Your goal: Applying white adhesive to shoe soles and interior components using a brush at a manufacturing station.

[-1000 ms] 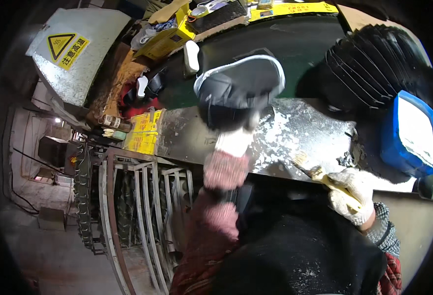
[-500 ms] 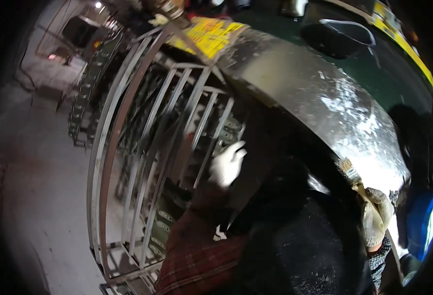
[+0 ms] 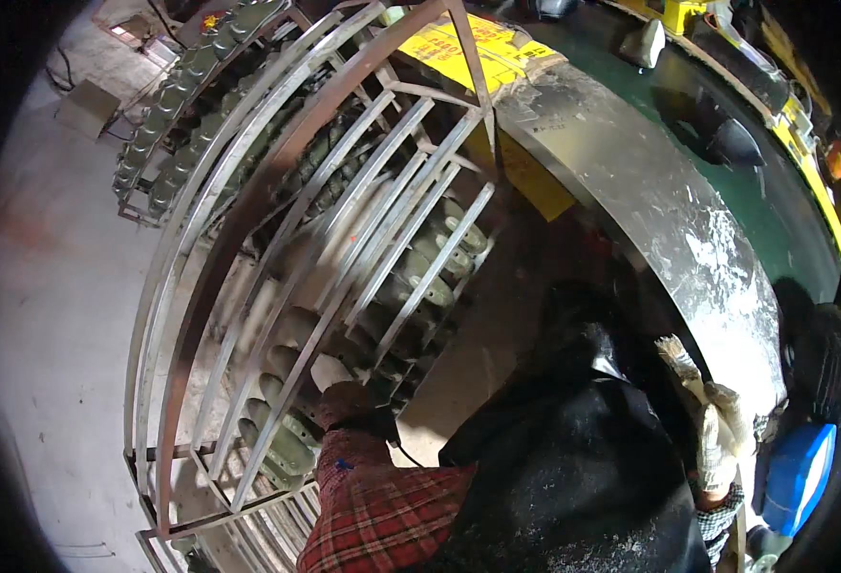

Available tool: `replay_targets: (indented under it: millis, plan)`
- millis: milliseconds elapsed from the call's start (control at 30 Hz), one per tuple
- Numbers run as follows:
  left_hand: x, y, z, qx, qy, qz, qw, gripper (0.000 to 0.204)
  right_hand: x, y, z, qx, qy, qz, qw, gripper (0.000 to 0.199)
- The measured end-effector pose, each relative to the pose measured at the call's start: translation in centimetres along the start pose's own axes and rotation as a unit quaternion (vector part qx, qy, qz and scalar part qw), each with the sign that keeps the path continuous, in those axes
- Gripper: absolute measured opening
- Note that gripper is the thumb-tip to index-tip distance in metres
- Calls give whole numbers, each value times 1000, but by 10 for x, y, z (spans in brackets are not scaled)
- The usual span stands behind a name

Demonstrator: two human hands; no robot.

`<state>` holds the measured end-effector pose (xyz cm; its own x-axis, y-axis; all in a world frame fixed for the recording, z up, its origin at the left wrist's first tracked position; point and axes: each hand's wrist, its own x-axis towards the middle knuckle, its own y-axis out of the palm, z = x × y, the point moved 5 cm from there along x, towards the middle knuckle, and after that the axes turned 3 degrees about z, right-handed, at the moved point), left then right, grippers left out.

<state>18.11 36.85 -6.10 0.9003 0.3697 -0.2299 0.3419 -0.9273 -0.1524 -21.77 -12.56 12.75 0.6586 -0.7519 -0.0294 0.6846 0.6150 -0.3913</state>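
My left hand (image 3: 330, 372), in a pale glove with a red plaid sleeve behind it, reaches between the bars of a curved metal rack (image 3: 277, 239). The fingers lie among olive green shoe soles (image 3: 420, 277) stacked on the rack's shelves, and the bars hide whether they grip one. My right hand (image 3: 718, 439), also in a pale glove, rests at the edge of the metal-topped bench (image 3: 649, 191) and is closed on a small brush (image 3: 676, 355) whose bristles point up.
A dark shoe (image 3: 726, 143) lies on the green belt beyond the bench. A blue container (image 3: 798, 477) stands at the right edge. A second rack of soles (image 3: 191, 105) stands on the concrete floor at upper left. Yellow sheets (image 3: 478, 48) lie at the bench's end.
My left hand, which held a dark shoe up over the bench a second ago, has come down without it and gone into the rack. My view has swung left and down.
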Motion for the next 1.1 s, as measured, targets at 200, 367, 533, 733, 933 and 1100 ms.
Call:
replay_targets:
  millis: [200,367,533,733,933,1100]
  plan:
    - [-35,72,-38,100,-165,90,977,73,-8,-14,-1,-61,11,11,998,29]
    - [-14,88,-3,-212,-195,270,919,54,-9,-13,-3,30,12,-13,999,22]
    - [-121,144,-9,-266,-242,430,828,62,-11,-30,-3,-17,-6,-37,999,21]
    - [-302,254,-109,-223,-255,760,555,99,-40,-150,10,47,-97,-270,957,31]
    - [-427,300,-164,-225,-202,853,425,117,-174,-293,-12,-180,-79,-608,769,22]
    - [-480,322,-112,-145,-282,872,373,112,-179,-312,-65,-161,2,-547,821,19]
